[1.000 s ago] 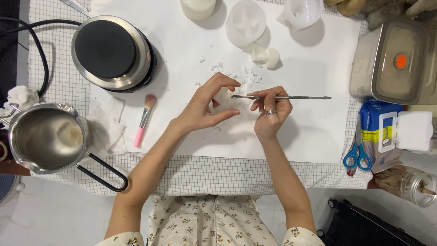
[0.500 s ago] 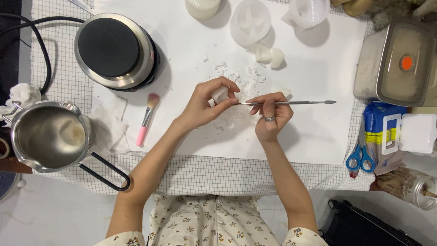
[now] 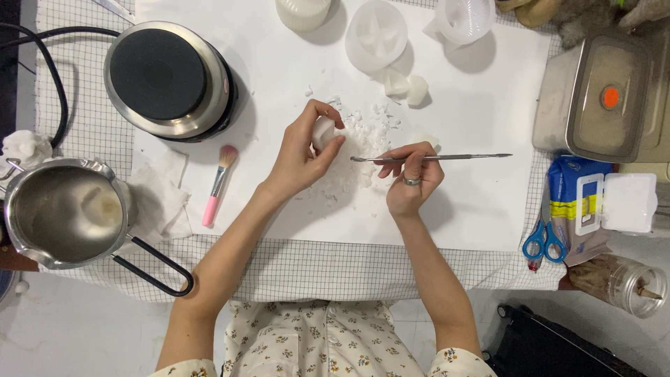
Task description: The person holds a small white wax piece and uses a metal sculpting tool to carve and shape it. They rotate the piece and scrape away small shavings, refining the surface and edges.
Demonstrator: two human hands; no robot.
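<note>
Both hands work mid-sheet: left hand (image 3: pixel 300 157) grips wax piece (image 3: pixel 322 132), right hand (image 3: pixel 413 180) a metal tool (image 3: pixel 447 158).

Work table (image 3: pixel 91 328), pale top, covered by a grid-patterned cloth (image 3: pixel 363 269). On the cloth: large white paper sheet (image 3: pixel 481 209), centre; round electric hotplate (image 3: pixel 167 78), far left (partly on the sheet); steel pouring pot (image 3: pixel 66 213) with black handle, near left; crumpled tissue (image 3: pixel 160 195) just beside it; lidded steel container (image 3: pixel 600 98), far right; blue-handled scissors (image 3: pixel 544 241) and blue-yellow packet (image 3: pixel 572 202), right edge; glass jar (image 3: pixel 621 283) lying near right.
</note>
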